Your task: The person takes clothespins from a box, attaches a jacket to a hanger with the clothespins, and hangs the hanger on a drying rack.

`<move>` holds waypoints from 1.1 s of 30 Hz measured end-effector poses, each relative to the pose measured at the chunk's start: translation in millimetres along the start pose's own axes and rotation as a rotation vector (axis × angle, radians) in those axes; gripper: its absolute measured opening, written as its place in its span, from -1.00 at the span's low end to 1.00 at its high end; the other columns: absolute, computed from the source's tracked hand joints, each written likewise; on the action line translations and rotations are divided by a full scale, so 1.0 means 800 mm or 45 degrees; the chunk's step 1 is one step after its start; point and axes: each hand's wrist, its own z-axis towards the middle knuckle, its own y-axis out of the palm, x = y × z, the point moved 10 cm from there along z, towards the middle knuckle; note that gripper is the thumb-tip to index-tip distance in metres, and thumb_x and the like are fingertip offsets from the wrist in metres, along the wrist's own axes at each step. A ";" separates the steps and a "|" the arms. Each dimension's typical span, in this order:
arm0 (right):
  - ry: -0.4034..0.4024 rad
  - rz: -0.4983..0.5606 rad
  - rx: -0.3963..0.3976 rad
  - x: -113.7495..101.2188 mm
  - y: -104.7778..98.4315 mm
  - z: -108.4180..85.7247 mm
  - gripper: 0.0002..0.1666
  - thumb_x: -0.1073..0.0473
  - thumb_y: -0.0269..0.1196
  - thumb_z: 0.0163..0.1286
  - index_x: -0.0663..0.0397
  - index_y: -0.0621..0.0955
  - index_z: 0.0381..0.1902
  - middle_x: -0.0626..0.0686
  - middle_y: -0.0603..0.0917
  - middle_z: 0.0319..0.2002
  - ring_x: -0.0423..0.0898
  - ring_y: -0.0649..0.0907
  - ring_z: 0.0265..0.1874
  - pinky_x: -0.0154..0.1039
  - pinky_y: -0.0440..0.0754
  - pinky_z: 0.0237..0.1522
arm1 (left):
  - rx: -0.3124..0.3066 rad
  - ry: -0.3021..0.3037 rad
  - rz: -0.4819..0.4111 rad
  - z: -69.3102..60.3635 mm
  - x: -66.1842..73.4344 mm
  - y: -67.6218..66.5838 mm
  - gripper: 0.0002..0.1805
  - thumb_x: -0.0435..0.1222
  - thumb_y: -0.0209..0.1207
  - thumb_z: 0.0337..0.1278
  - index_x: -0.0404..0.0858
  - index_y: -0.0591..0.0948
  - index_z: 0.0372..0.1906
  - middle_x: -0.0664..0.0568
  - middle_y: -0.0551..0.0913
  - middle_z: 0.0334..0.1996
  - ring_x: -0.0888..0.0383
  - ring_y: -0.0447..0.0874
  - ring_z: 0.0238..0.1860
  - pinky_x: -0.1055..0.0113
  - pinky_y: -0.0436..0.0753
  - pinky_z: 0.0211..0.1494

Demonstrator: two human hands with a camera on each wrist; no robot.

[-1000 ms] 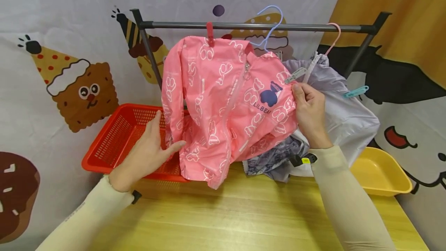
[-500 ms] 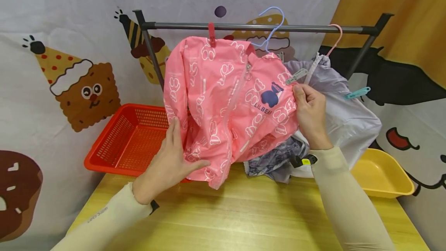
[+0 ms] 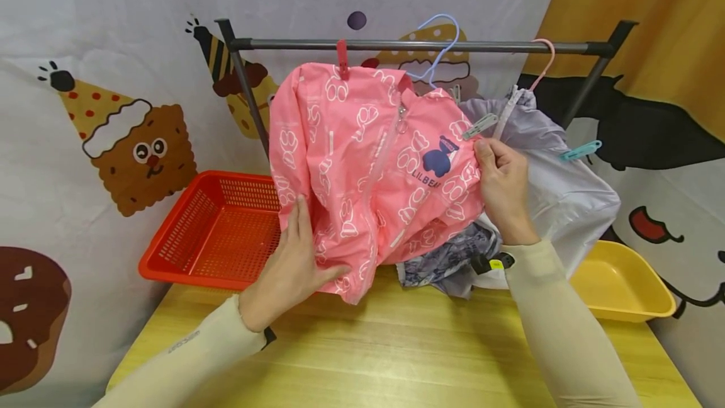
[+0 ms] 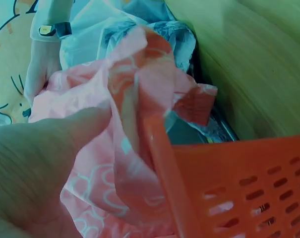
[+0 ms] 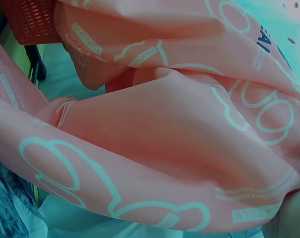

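A pink child's jacket [image 3: 345, 169] with white bear outlines hangs in front of the rack, a red clothespin [image 3: 342, 60] at its top. Its printed chest side carries a navy bear, and a grey clothespin [image 3: 480, 126] sits by the shoulder. There my right hand [image 3: 504, 191] pinches the fabric between thumb and fingers. My left hand [image 3: 286, 276] lies against the jacket's lower left sleeve, fingers straight and thumb spread over the front. In the left wrist view the thumb [image 4: 85, 126] stretches across the pink cloth. Pink fabric fills most of the right wrist view.
A dark rail [image 3: 385, 45] spans the back. A blue hanger [image 3: 444, 43] rises behind the jacket. Pale grey clothing [image 3: 566, 187] hangs right, with a teal clothespin [image 3: 580, 150]. A red basket [image 3: 170, 238] stands left; a yellow tray [image 3: 629, 276] sits right on the wooden table [image 3: 396, 357].
My left hand has moved right from in front of the red basket onto the jacket's lower left side. The right hand keeps its pinch on the shoulder and has hardly moved.
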 end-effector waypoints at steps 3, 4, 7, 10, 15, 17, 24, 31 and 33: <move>0.008 -0.024 -0.004 0.000 -0.002 -0.001 -0.69 0.12 0.31 0.83 -0.03 0.85 -0.20 -0.27 0.70 -0.52 -0.38 0.63 -0.57 -0.48 0.59 -0.50 | 0.029 0.024 -0.019 0.003 0.005 -0.001 0.78 0.12 0.81 0.08 -0.53 -0.31 0.88 -0.61 -0.04 0.83 -0.70 0.39 0.67 -0.40 0.73 0.43; 0.009 -0.033 -0.006 -0.001 -0.001 -0.001 -0.70 0.11 0.31 0.83 -0.02 0.85 -0.19 -0.27 0.70 -0.52 -0.38 0.63 -0.57 -0.48 0.59 -0.50 | 0.040 0.031 -0.022 0.003 0.005 -0.001 0.76 0.08 0.82 0.08 -0.55 -0.30 0.87 -0.62 0.00 0.82 -0.68 0.43 0.66 -0.39 0.73 0.45; 0.011 -0.051 -0.012 0.000 -0.001 -0.002 -0.70 0.09 0.31 0.83 0.02 0.85 -0.18 -0.26 0.68 -0.52 -0.37 0.63 -0.58 -0.48 0.59 -0.50 | 0.061 0.040 -0.026 0.005 0.003 0.000 0.71 -0.01 0.82 0.10 -0.59 -0.26 0.85 -0.65 0.09 0.78 -0.62 0.50 0.64 -0.35 0.69 0.52; 0.020 -0.045 -0.014 0.001 -0.001 -0.002 -0.70 0.09 0.32 0.83 0.05 0.85 -0.15 -0.24 0.70 -0.51 -0.35 0.64 -0.58 -0.48 0.62 -0.50 | 0.066 0.034 -0.032 0.007 -0.001 0.002 0.65 -0.09 0.81 0.14 -0.60 -0.23 0.85 -0.65 0.15 0.75 -0.57 0.52 0.63 -0.33 0.68 0.54; 0.017 -0.058 -0.016 0.002 0.000 -0.003 -0.69 0.10 0.31 0.83 0.13 0.85 -0.13 -0.26 0.70 -0.51 -0.36 0.64 -0.56 -0.48 0.62 -0.48 | 0.066 0.019 -0.055 0.008 -0.004 0.004 0.56 -0.23 0.77 0.21 -0.55 -0.22 0.88 -0.64 0.23 0.73 -0.52 0.58 0.60 -0.31 0.73 0.53; 0.013 -0.068 -0.016 0.002 0.001 -0.003 -0.69 0.11 0.31 0.83 0.14 0.85 -0.13 -0.28 0.69 -0.52 -0.37 0.63 -0.57 -0.48 0.61 -0.49 | 0.064 0.016 -0.068 0.009 -0.003 0.004 0.55 -0.26 0.75 0.23 -0.50 -0.23 0.89 -0.62 0.27 0.72 -0.49 0.64 0.54 -0.28 0.78 0.48; 0.000 -0.035 -0.020 0.001 0.003 -0.002 -0.67 0.11 0.30 0.84 0.11 0.84 -0.17 -0.29 0.68 -0.54 -0.39 0.63 -0.59 -0.48 0.60 -0.51 | 0.056 0.011 -0.071 0.009 0.000 0.004 0.31 -0.37 0.61 0.34 -0.50 -0.07 0.89 -0.51 0.43 0.64 -0.32 0.84 0.14 -0.18 0.94 0.18; -0.003 -0.022 -0.033 0.002 0.003 -0.002 -0.66 0.12 0.29 0.85 0.10 0.84 -0.18 -0.29 0.69 -0.53 -0.41 0.65 -0.60 -0.49 0.62 -0.51 | 0.085 0.008 -0.014 0.012 0.002 -0.001 0.11 -0.49 0.50 0.35 -0.56 0.10 0.82 -0.48 0.62 0.35 -0.26 0.81 -0.10 -0.16 0.96 0.02; -0.002 -0.024 -0.031 0.002 0.003 -0.002 -0.66 0.12 0.29 0.85 0.13 0.84 -0.18 -0.29 0.69 -0.53 -0.40 0.64 -0.59 -0.48 0.60 -0.51 | 0.095 0.007 0.000 0.013 0.001 -0.002 0.07 -0.53 0.46 0.32 -0.56 0.13 0.80 -0.48 0.65 0.32 -0.28 0.82 -0.08 -0.18 0.95 0.01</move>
